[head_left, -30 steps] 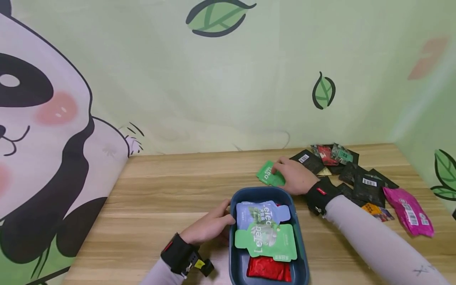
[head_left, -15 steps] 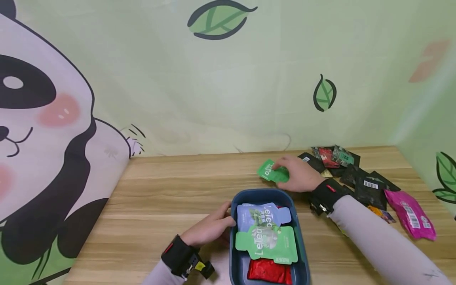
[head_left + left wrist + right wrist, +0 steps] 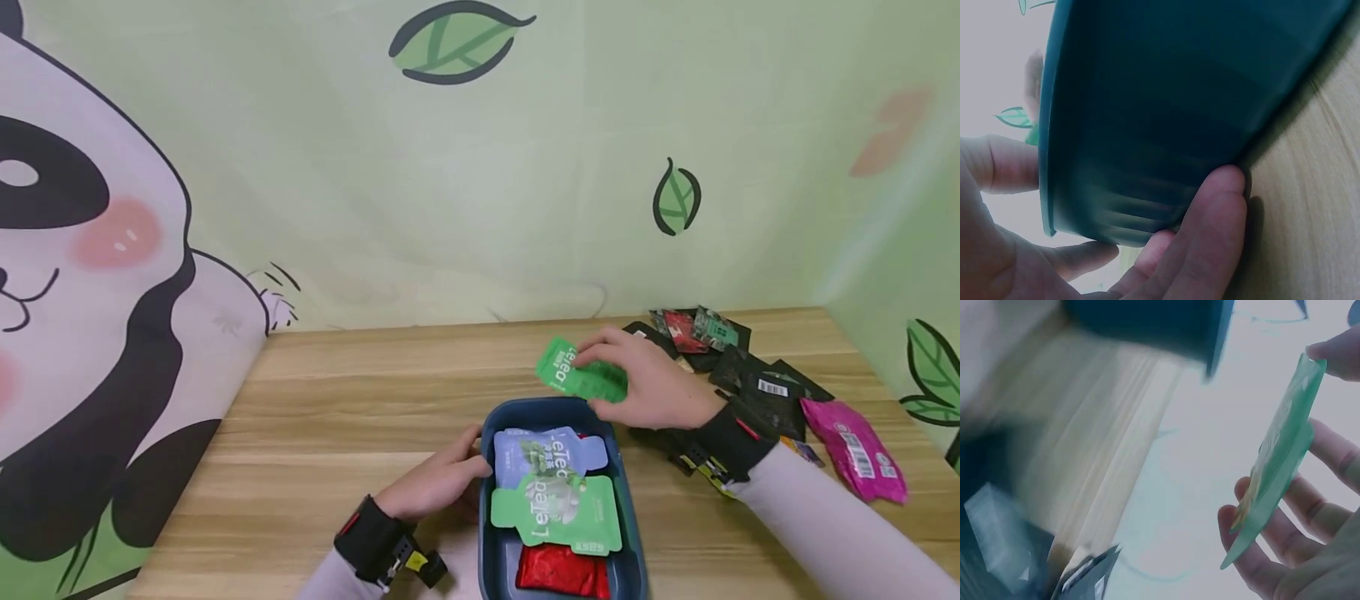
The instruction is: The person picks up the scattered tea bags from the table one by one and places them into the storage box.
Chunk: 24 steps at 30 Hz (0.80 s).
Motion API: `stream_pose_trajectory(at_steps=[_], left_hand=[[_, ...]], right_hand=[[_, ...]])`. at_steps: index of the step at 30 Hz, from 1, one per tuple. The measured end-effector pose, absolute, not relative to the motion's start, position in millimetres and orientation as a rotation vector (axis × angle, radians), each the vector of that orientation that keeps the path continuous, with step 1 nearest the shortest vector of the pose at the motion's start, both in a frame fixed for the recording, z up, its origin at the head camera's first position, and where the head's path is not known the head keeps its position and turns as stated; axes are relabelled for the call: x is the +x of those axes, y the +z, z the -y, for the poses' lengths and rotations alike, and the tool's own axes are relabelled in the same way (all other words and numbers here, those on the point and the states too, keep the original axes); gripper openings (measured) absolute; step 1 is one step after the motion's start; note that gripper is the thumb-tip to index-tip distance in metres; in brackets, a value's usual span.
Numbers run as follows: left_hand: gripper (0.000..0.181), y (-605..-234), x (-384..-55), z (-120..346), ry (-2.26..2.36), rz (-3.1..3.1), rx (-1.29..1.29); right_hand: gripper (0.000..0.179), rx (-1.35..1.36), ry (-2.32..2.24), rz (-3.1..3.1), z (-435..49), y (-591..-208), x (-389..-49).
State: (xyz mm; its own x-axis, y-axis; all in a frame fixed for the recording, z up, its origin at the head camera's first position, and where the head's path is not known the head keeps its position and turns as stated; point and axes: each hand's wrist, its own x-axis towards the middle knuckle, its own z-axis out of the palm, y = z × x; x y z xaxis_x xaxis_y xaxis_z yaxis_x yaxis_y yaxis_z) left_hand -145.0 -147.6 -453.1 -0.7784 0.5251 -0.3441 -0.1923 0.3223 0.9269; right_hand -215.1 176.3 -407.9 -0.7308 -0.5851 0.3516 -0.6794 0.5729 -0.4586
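My left hand (image 3: 435, 483) holds the left side of a dark blue plastic bin (image 3: 630, 517). In the left wrist view its thumb is at the rim and its fingers bend against the outer wall (image 3: 1135, 125) and lower edge. A green "LeTea" tea packet (image 3: 557, 367) is pinched between the thumb and fingers of my right hand (image 3: 656, 383), raised just behind the bin's far rim. The right wrist view shows this packet (image 3: 1279, 462) edge-on. Inside the bin lie a lilac packet (image 3: 513, 458), another green packet (image 3: 596, 512) and a red packet (image 3: 562, 571).
Several black packets (image 3: 772, 400) are heaped at the table's back right, with red and dark green ones (image 3: 716, 329) on top. A magenta pouch (image 3: 855, 450) lies at the right. Behind the wooden table (image 3: 360, 375) hangs a printed panda backdrop (image 3: 480, 208).
My right hand has lifted the green tea packet off the table and brought it slightly right and toward the bin. The left hand keeps its place on the bin.
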Motion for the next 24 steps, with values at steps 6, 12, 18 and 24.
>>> stream_pose_trajectory(at_steps=[6, 12, 18, 24], left_hand=[[0.058, -453.5, -145.1, 147.5, 1.507, -1.987, 0.286], [0.057, -452.1, -145.5, 146.6, 1.509, -1.988, 0.288], [0.058, -449.6, -144.9, 146.2, 1.513, -1.999, 0.287], [0.059, -449.7, -144.4, 147.5, 1.516, -1.990, 0.295]], right_hand=[[0.046, 1.249, 0.898, 2.566, -170.3, -402.7, -177.1], [0.052, 1.357, 0.934, 2.508, -161.2, -400.4, -142.1], [0.054, 1.453, 0.980, 2.508, -152.1, -398.8, -116.3], [0.047, 1.498, 0.885, 2.549, -146.8, -398.1, -100.8]])
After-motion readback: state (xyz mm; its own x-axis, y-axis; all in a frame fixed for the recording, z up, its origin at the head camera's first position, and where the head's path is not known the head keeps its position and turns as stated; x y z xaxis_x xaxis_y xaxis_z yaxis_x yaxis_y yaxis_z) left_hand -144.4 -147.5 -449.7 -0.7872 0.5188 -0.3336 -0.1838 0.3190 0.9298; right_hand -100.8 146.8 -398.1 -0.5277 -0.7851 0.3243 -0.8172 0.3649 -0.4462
